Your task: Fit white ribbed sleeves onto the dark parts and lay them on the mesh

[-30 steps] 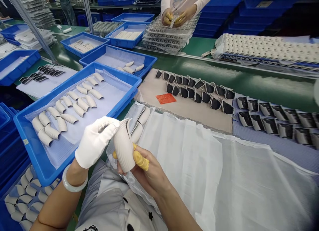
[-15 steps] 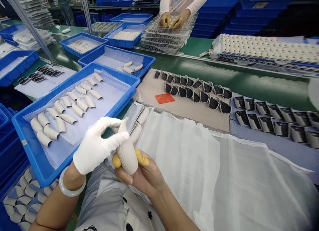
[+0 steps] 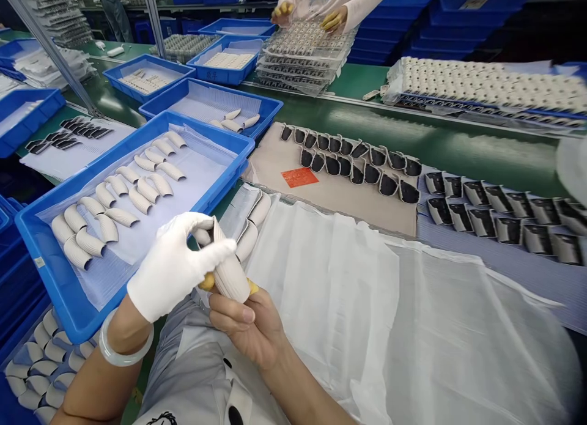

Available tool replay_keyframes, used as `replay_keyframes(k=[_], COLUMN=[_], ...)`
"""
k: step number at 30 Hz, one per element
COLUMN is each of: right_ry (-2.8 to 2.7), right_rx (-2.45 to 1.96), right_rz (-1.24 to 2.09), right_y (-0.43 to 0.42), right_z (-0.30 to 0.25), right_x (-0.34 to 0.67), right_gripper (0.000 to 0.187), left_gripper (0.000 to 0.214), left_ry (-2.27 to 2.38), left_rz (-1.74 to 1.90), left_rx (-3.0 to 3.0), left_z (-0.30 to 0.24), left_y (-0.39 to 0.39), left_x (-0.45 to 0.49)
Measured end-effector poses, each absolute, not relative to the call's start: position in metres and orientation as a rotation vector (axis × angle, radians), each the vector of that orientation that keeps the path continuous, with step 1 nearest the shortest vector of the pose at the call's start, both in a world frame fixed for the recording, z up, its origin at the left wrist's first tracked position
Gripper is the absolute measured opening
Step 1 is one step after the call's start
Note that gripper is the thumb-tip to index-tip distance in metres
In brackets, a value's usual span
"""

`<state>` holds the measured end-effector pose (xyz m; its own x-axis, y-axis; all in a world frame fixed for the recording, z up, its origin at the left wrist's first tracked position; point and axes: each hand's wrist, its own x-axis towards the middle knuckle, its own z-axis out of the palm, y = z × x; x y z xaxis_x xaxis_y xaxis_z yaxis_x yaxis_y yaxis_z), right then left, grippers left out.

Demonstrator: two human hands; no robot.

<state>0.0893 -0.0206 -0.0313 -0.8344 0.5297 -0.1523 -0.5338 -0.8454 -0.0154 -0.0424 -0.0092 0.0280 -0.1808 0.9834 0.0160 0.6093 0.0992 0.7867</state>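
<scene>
Ribbed white shell (image 3: pixel 230 279) sits above the table's near edge, clamped by the fingers of the gloved left hand (image 3: pixel 172 269) and cot-tipped right hand (image 3: pixel 247 327). Inspection seems in hand; viewing its far side would call for turning it.

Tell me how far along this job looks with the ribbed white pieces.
Looks done: rows of ribbed white pieces lying in the blue tray. In hand: one ribbed piece, held by the gloved left hand and bare right hand. Apparently left: pieces on plastic nearby, and more lower left.
</scene>
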Motion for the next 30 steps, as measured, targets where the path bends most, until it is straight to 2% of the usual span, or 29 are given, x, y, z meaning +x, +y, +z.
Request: replay_keyframes(k=[2, 8, 16, 23, 28, 30], right_ry=[0.015, -0.044, -0.381, -0.553, -0.632, -0.633], right_rx=[-0.25, -0.336, -0.439, -0.677, -0.75, -0.765], right_rz=[2.567, 2.538, 2.339, 2.125, 2.047, 2.025], right_y=[-0.023, -0.028, -0.025, -0.024, -0.021, -0.02], right_z=[-0.03, -0.029, -0.029, -0.025, -0.024, -0.024], right_x=[0.088, 0.086, 0.091, 0.097, 0.101, 0.102], right_gripper=[0.021, 0.012, 0.038, 0.036, 0.037, 0.036], left_gripper=[0.03, 0.032, 0.018, 0.013, 0.022, 0.041], left_ry=[1.88, 1.872, 1.544, 1.476, 1.494, 1.517], left_rz=[0.99, 1.085, 1.203, 1.274, 1.209, 1.077], left_rx=[1.507, 1.375, 1.301, 1.28, 1.354, 1.46], left_z=[0.026, 0.024, 0.015, 0.009, 0.012, 0.013], left_y=[-0.007, -0.005, -0.006, -0.005, -0.004, -0.005], left_x=[-0.041, -0.041, -0.049, -0.048, -0.047, -0.047])
